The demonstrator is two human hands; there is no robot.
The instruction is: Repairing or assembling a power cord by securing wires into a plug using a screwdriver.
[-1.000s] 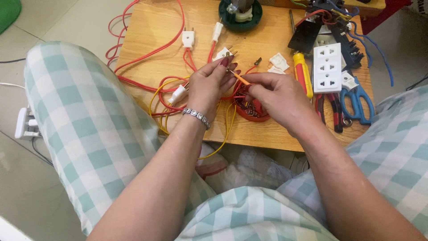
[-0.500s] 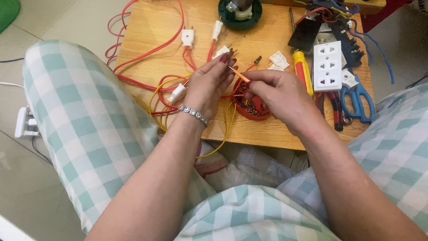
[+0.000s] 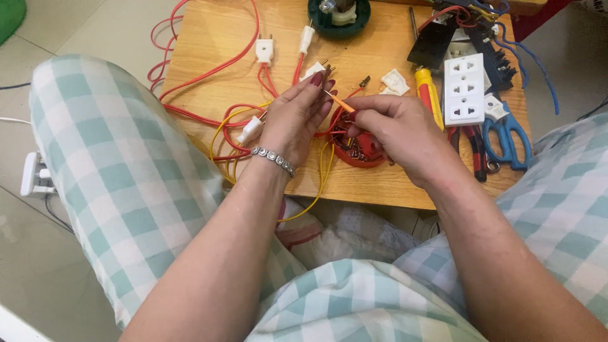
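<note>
A: Head view, surface?
B: Small wooden table [image 3: 380,183], low, over pale tiled floor [image 3: 38,278]. Person seated, green-checked trousers [image 3: 120,183] either side.

A: Hands?
B: Left hand [image 3: 292,119] pinches the tip of a thin orange wire [image 3: 341,103]. Right hand [image 3: 396,134] is closed on the same wire lower down. Wire runs between them, just above a red round fitting [image 3: 362,152] on the table.

A: Around it?
B: Red and yellow cables [image 3: 209,76] looped at left with white plugs [image 3: 264,49]. White multi-socket strip [image 3: 463,88], yellow-handled screwdriver [image 3: 430,95], blue scissors [image 3: 506,136] at right. Green round base [image 3: 339,16] at the far edge. White adapter [image 3: 35,176] on the floor at left.
</note>
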